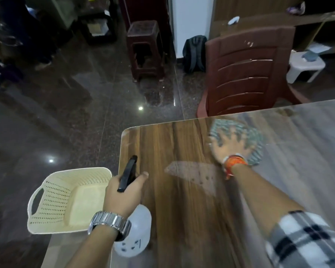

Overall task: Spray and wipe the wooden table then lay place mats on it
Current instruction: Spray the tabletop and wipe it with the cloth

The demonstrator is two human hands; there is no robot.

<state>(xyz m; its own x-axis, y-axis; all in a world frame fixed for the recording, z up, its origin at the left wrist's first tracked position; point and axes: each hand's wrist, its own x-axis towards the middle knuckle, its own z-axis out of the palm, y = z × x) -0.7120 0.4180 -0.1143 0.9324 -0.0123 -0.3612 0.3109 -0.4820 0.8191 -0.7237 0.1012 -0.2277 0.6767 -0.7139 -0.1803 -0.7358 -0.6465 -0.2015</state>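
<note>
Under the flat right hand [230, 149] a cloth [256, 135] wipes the bench [162, 144], left hand [124, 192] gripping the sprayer [138, 229]; mats not laid.

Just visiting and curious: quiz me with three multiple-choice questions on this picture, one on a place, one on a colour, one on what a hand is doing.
1. The cream basket lies: A) left of the left hand gripping the spray bottle; B) on a shelf; C) in a sink.
2. The chair is: A) white; B) reddish brown; C) green.
3. The right hand: A) hangs idle; B) grips a cup; C) presses flat on the cloth.
Answers: 1 A, it sits just beside that hand; 2 B, its slatted back shows that colour; 3 C, its fingers spread over the cloth.
</note>
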